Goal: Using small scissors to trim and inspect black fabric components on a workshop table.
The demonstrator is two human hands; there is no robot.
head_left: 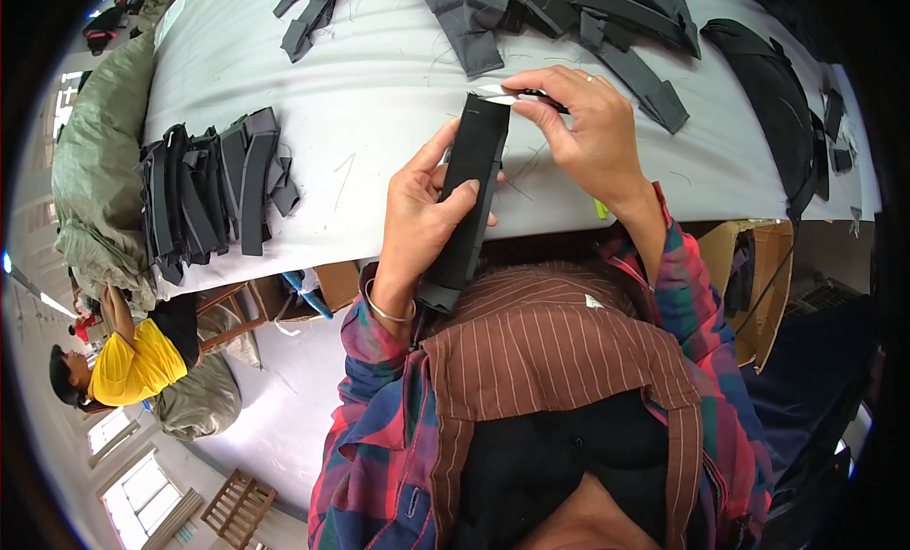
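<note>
My left hand [422, 209] is closed around a long folded black fabric strip [474, 161], its thumb pressed on the front face. The strip stands slanted over the table's near edge, its lower end reaching my apron. Between the fingers of my right hand [588, 123] is a small pair of thread snips [538, 96] with dark handles. Their pale, shiny tips lie at the strip's top edge; whether they touch the fabric is hard to tell.
A row of stacked dark strips [213, 185] lies on the white-covered table [332, 161] at left. More dark pieces [474, 28] are heaped at the far side. A black bag-like item [763, 100] rests at right, above a cardboard box [763, 289]. A person in yellow [137, 365] is at far left.
</note>
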